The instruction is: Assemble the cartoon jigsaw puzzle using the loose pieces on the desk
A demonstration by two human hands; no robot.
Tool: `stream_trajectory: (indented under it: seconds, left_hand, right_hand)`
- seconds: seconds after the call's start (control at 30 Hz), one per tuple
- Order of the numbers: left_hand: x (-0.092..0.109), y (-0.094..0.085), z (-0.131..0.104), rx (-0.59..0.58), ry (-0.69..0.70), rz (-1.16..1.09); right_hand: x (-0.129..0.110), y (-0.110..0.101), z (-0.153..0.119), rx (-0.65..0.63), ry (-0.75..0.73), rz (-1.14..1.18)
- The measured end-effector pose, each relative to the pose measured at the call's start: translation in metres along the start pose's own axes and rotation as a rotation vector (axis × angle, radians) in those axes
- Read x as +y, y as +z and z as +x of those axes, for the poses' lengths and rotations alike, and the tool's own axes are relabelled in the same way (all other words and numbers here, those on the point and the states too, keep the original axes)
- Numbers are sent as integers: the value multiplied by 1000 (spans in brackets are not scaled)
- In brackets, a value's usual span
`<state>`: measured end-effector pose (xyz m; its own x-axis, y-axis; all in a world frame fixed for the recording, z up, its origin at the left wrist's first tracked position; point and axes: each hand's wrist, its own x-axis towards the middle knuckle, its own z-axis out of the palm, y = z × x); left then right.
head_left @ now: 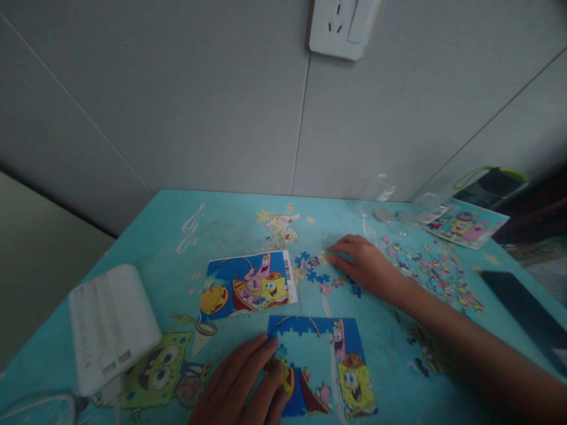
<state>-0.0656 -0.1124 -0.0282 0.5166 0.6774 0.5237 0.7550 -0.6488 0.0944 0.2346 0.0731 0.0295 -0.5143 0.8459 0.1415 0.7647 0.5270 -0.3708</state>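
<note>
A partly assembled jigsaw puzzle (358, 369) lies near the front of the table, with a gap in its middle where the tabletop shows through. My left hand (245, 378) rests on its left edge, fingers laid out flat and a little apart. Behind it is a printed reference picture (248, 283) with the same cartoon scene. My right hand (361, 260) reaches over a small group of loose puzzle pieces (312, 276), mostly blue. Its thumb and fingertips are slightly apart at the right side of that group, and I see no piece between them.
A bigger spread of loose pieces (438, 271) lies beyond my right forearm. A white power bank (113, 324) with a cable sits at the left. On the right are a dark phone-like slab (525, 313), another picture card (469, 224) and clear plastic containers (385, 195). A wall stands behind.
</note>
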Motion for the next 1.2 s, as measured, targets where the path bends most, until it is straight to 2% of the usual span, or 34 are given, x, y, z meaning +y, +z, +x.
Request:
stream_trajectory:
  seconds: [0.2,0.43,0.63,0.77,0.87,0.97,1.1,1.2]
  left_hand:
    - [9,-9,11,-6,-74,-70]
    - [19,-17,10,-113,-145,-169]
    - [19,-15,7,-138,-161,-185]
    - [18,-15,6,-138,-160,-179]
    - [18,-15,5,-130,-159,-172]
    - [17,-16,6,-147,-146,-178]
    - [17,-17,7,-148,-152,-185]
    - [16,-17,7,-135,-149,-182]
  right_hand:
    - [-19,10,17,-89,-3,43]
    - [-11,8,22,-157,58,109]
    - [-17,4,15,-97,-115,-33]
    - [-24,-5,-8,-32,-150,-65]
    - [-31,-12,-38,-23,-158,17]
    - [-42,-13,-72,21,-191,-18]
    - [-64,-9,-101,1,-399,-171]
    - [-72,-7,-109,-57,-487,-134]
